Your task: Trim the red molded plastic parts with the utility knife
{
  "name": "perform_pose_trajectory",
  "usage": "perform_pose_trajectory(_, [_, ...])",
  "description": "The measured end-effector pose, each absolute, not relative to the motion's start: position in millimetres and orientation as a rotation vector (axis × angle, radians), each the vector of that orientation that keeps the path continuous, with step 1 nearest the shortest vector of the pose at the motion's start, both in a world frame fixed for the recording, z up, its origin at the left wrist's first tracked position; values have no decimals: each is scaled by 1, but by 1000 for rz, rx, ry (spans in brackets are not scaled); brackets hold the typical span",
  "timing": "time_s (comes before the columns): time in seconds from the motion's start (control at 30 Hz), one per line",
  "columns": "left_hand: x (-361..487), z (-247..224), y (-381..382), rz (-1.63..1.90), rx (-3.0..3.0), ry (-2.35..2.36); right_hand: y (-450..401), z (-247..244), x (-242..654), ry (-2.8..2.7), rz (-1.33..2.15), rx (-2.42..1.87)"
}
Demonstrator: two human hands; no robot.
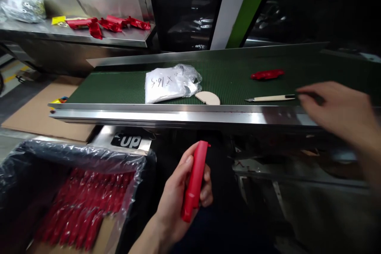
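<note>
Conveyor (119,85) for reference: red part (197,178) gripped by left hand (174,194) in front of it, right hand (337,107) by knife (269,98) on it, can't tell if pinching. Red rows (86,196) already in bin (86,151) below its left end; another piece (268,74) atop it, probably left.

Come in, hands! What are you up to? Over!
Left hand gripping red part. Right hand at dark end of knife, grip unclear. Plastic bag, second red part on green belt, touching neither hand.
</note>
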State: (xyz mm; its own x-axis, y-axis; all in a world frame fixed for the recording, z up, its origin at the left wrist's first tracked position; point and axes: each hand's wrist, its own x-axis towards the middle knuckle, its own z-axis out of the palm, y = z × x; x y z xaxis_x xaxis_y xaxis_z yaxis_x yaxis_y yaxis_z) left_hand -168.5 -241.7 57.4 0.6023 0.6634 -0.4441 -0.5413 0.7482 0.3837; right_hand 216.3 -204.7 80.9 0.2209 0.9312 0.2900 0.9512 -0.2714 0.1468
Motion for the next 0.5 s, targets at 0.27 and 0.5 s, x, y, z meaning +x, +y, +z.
perform_pose_trajectory(0.27, [-166,59,-255,782,265,693,-111,59,240,-2065,11,-2486])
perform_pose_trajectory(0.5, [-168,60,-257,802,263,724,-111,55,250,-2129,178,-2419])
